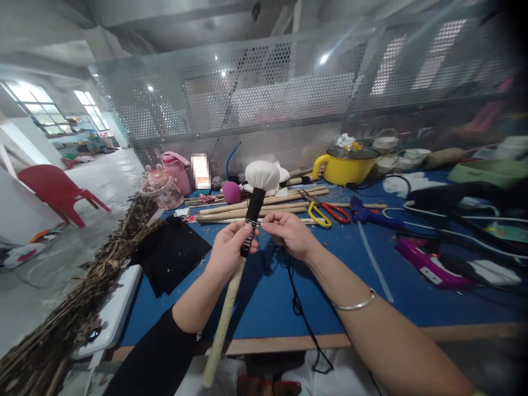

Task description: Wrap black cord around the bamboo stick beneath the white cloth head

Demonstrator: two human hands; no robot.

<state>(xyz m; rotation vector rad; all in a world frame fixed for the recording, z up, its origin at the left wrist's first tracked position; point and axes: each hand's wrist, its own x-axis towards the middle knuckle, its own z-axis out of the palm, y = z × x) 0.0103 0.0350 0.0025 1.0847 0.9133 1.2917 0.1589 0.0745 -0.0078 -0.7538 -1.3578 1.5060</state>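
Observation:
A pale wooden stick (225, 324) slants up from the table's front edge to a round white cloth head (262, 176). Black wrapping (254, 208) covers the stick just below the head, with thin light bands near my fingers. My left hand (229, 245) is closed around the wrapped part. Just right of it, my right hand (289, 234) has its thumb and forefinger pinched together; whatever lies between them is too small to make out. A black cord (297, 308) hangs below my right hand and over the table's front edge.
Behind the hands on the blue table (338, 291) lie sticks, yellow-and-red scissors (319, 214) and a magenta ball (231, 192). A yellow pot (346, 169), a blue glue gun (377, 215) and cables are at right. Black cloth (171, 256) and dry stalks (82, 297) are left.

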